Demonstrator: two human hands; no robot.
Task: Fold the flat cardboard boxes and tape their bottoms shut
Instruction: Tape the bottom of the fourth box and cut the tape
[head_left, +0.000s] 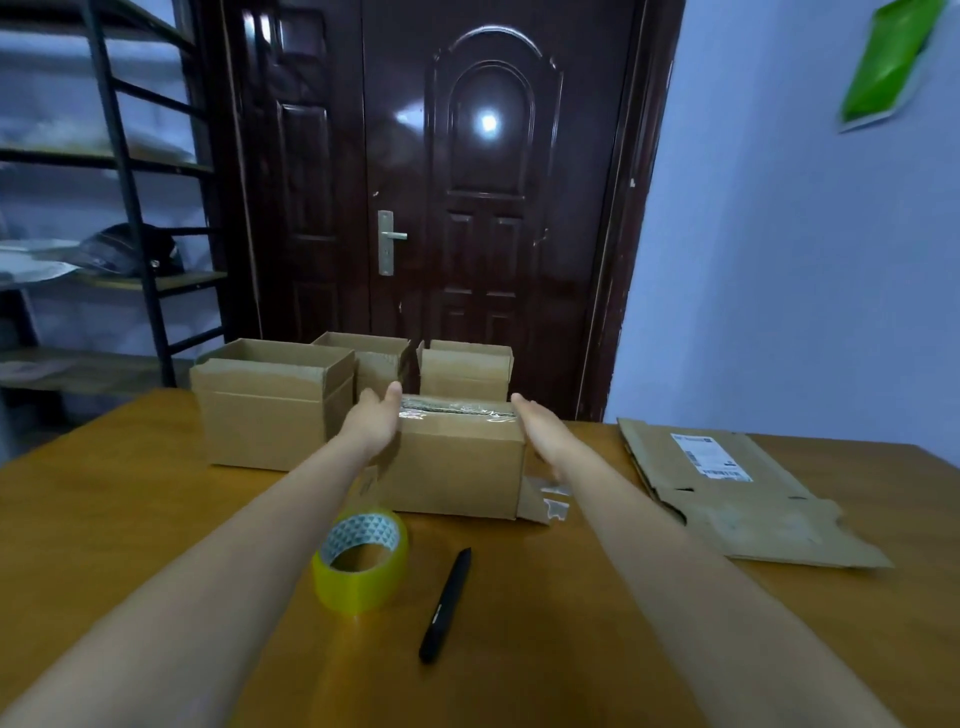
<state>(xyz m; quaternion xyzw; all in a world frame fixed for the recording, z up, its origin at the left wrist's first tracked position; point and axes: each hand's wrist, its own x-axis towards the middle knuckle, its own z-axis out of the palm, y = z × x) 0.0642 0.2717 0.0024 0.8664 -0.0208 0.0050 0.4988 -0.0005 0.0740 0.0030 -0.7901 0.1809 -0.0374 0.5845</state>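
Head view shows the taped box (457, 462) at frame centre on the table (156, 493), flanked by the left hand (375, 422) and right hand (543, 434), fingers straight, gripping nothing. Its taping looks done, so setting it beside the boxes behind (270, 405) seems underway. Next probably comes the flat cardboard (737, 493) at right, then the tape (361, 558) and pen (447, 605) below.

Both arms reach forward, left hand (376, 415) and right hand (540, 428) apparently flat-fingered, palms facing.

Light: dim, bluish indoor
Glare: bright spot on glossy door (488, 123)
Blur: soft overall
Edges: wide-angle bending of shelf (130, 208)
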